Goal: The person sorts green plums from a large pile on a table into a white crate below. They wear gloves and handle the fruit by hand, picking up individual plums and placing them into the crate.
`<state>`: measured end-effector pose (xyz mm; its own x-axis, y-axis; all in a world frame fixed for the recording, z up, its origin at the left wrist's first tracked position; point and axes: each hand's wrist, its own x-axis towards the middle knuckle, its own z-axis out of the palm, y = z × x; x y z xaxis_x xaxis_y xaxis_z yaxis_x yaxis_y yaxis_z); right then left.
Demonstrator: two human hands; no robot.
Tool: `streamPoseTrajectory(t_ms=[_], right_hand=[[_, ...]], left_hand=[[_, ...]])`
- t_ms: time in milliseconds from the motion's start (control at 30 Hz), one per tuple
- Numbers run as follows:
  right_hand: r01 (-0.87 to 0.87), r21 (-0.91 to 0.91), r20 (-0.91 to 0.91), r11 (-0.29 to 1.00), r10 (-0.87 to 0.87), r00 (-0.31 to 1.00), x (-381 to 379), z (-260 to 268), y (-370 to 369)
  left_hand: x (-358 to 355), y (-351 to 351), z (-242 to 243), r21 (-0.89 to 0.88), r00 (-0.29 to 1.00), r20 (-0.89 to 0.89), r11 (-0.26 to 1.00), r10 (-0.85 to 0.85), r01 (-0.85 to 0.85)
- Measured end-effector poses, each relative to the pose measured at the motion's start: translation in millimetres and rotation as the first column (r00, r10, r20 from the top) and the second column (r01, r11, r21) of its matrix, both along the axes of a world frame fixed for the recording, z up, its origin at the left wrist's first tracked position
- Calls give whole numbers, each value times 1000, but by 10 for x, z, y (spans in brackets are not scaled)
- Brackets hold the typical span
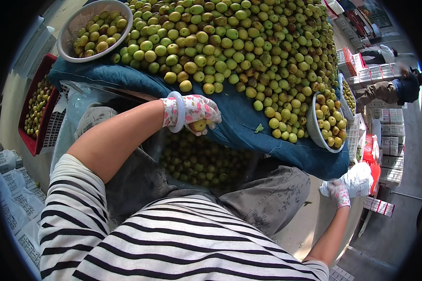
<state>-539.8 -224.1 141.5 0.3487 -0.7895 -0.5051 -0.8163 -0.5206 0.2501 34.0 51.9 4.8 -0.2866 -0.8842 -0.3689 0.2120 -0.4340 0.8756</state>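
A white glove with a pink flower pattern covers my left hand (pixel 198 112), which holds a yellow-green jujube-like fruit (pixel 198 125) at the near edge of a table covered with blue cloth (pixel 232 119). A pale bangle (pixel 178 111) circles that wrist. Lots of the same round fruit (pixel 228 42) lie heaped on the cloth, green to brown. Below my left hand, between the knees, more fruit (pixel 204 161) fills a container in shadow. My right hand (pixel 337 192), in a matching glove, is out at the right beside a white plastic bag (pixel 360 181); its fingers are blurred, and I cannot tell whether it grips anything.
A white plastic basket (pixel 64 42) of fruit stands at the upper left, another basket (pixel 313 126) at the table's right end. A red crate (pixel 24 130) with fruit is at far left. Stacked white crates (pixel 392 140) and two people (pixel 379 92) are at the right.
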Motion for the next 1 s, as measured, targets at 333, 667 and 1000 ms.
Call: streamPoseTrajectory(t_ms=[333, 667, 1000], right_hand=[[-521, -179, 683, 835, 486, 545, 4093, -1247, 823], [-489, -123, 509, 864, 478, 716, 4236, -1544, 1148], [-310, -191, 661, 931, 356, 661, 4716, -1227, 67]], left_hand=[[10, -26, -11, 428, 973, -115, 894, 199, -133], [47, 5, -199, 259, 992, -76, 963, 96, -73], [-40, -127, -58, 242, 992, 4, 962, 127, -124]])
